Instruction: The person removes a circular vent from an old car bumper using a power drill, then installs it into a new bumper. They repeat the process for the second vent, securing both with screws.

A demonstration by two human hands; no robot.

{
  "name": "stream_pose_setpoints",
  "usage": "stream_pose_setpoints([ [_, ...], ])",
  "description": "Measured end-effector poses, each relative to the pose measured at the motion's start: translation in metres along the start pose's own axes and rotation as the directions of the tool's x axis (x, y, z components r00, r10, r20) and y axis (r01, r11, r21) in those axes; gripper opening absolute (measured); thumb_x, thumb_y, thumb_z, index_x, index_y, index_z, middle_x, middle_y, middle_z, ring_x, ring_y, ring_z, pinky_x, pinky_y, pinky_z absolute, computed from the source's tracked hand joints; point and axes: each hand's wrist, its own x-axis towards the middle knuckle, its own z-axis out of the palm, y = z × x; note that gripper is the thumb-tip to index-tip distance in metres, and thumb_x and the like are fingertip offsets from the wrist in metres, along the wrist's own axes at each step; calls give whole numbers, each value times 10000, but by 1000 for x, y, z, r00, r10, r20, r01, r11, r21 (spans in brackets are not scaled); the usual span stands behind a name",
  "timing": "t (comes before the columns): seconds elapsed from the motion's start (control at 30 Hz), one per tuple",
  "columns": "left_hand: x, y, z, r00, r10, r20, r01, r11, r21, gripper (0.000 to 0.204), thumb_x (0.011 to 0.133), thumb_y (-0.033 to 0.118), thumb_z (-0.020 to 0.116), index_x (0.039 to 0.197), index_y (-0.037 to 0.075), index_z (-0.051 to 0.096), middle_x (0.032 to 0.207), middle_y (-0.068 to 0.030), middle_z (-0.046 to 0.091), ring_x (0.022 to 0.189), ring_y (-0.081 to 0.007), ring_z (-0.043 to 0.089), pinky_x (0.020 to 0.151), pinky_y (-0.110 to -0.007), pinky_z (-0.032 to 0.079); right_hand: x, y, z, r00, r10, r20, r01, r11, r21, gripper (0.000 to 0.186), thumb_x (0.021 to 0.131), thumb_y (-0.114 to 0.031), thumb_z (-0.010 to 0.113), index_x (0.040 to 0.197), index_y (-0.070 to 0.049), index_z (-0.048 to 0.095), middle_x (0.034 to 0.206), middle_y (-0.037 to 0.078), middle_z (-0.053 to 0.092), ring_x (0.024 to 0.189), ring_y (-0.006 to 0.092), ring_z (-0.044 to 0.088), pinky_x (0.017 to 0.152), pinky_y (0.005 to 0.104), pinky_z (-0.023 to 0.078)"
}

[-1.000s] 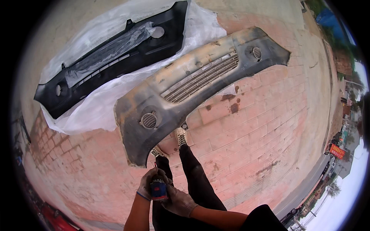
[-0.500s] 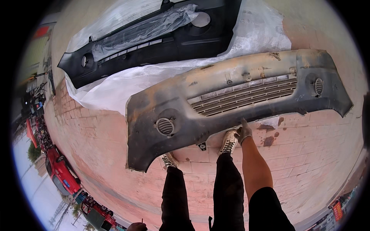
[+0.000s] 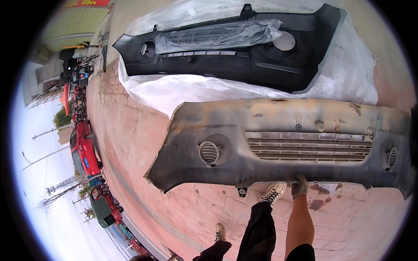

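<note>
Since the earlier frame, our left shoe (image 3: 220, 232) has stepped back from the worn bumper (image 3: 278, 166).

Our gloved right hand (image 3: 299, 187) stays at the bumper's lower edge, closed on it, one digit laid over the face and the others mostly hidden. Only a dark sliver of what seems our left hand (image 3: 142, 258) shows at the lower rim of the view, so we cannot tell its grip. We have the worn bumper lying across the view over the pink paving (image 3: 130, 143), its slatted grille (image 3: 309, 146) right of centre, our right shoe (image 3: 274, 192) just beside its lower edge. Beyond it, a black bumper (image 3: 209, 65) lies on white plastic sheeting (image 3: 348, 76), a strip of clear film (image 3: 217, 35) along its middle.
</note>
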Motion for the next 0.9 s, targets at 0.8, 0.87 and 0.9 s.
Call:
stream_pose_setpoints([
  [0.8,234,-115,-151,645,431,631,-610,788,86,221,942,-16,555,1157,-53,583,994,-217,716,923,-289,716,846,-389,593,-347,-72,6,828,-556,-78,538,825,-171,339,748,-96,562,1069,4,606,973,116,598,880,327,635,752,485,556],
  [0.87,306,-74,-136,547,550,631,-775,618,133,229,975,101,526,1115,-65,598,958,-254,706,870,-358,711,816,-460,588,-328,-63,38,751,-660,-15,652,745,-137,197,737,-82,567,918,-4,576,889,90,547,791,295,593,698,465,525],
  [0.9,290,-96,-147,568,543,618,-780,596,192,269,991,160,512,1094,-70,605,940,-273,701,843,-393,708,801,-496,586,-357,-66,27,729,-683,-37,667,722,-186,128,730,-72,567,843,-15,550,850,77,516,745,274,565,667,450,505],
])
